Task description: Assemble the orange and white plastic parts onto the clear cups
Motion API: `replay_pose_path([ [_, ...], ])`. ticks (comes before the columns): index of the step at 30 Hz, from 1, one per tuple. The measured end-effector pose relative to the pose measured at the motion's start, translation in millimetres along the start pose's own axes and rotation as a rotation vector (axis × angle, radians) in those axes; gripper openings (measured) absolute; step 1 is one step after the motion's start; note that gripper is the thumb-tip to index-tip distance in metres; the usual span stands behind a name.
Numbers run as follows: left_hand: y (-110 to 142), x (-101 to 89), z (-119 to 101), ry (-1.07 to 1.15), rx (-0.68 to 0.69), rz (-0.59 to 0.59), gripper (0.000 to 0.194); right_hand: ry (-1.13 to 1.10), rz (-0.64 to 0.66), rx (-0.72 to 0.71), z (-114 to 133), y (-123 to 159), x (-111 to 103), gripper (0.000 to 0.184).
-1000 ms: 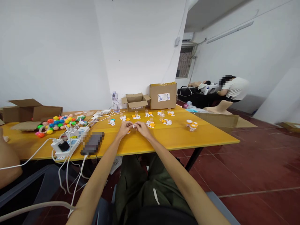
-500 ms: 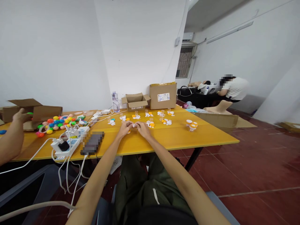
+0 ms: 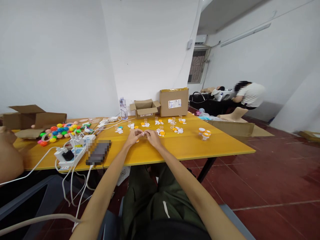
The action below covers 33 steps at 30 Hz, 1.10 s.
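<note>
Over the yellow table (image 3: 190, 144), my left hand (image 3: 133, 136) and my right hand (image 3: 152, 137) meet fingertip to fingertip. Pinched between them is a small white plastic part (image 3: 143, 134), mostly covered by the fingers. A bit of orange (image 3: 137, 141) shows on the table under my left hand. Beyond my hands lie several little heaps of white plastic pieces (image 3: 145, 125) with orange discs (image 3: 136, 127) and clear cups (image 3: 145, 120). To the right stand a few small clear jars with orange and white tops (image 3: 206, 134).
Two cardboard boxes, one with raised flaps (image 3: 144, 110) and one upright (image 3: 174, 104), stand by the wall beside a water bottle (image 3: 123, 109). Leftward are a phone (image 3: 99, 152), power strips (image 3: 72, 158), colourful plastic balls (image 3: 60, 130) and another person's arm (image 3: 10, 153).
My hands stay in the same place, with the white part shifting slightly between the fingers. The other person's arm at the left reached toward the open box, then drew back.
</note>
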<state>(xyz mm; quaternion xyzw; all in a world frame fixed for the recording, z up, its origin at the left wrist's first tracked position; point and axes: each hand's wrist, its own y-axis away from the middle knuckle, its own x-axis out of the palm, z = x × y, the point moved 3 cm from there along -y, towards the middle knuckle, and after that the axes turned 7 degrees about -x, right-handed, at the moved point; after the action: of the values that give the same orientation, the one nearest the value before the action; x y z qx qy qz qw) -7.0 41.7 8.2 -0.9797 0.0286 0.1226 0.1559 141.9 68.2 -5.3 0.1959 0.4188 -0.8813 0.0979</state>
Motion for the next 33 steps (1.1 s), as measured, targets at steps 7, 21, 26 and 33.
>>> replay_pose_path([
  [7, 0, 0.6, -2, 0.005, -0.008, 0.006, 0.036, 0.013, 0.013, 0.003, 3, 0, -2, 0.021],
  [21, 0, -0.5, 1, 0.035, -0.034, -0.039, 0.036, 0.056, 0.004, -0.009, 6, 0, -1, 0.021],
  [26, -2, -1.4, 3, 0.026, -0.01, -0.076, 0.036, 0.1, -0.002, -0.027, 6, 0, -1, 0.021],
  [33, -4, -2.4, 10, 0.025, -0.009, -0.091, 0.039, 0.122, 0.005, -0.022, 2, 2, 0, 0.019],
])
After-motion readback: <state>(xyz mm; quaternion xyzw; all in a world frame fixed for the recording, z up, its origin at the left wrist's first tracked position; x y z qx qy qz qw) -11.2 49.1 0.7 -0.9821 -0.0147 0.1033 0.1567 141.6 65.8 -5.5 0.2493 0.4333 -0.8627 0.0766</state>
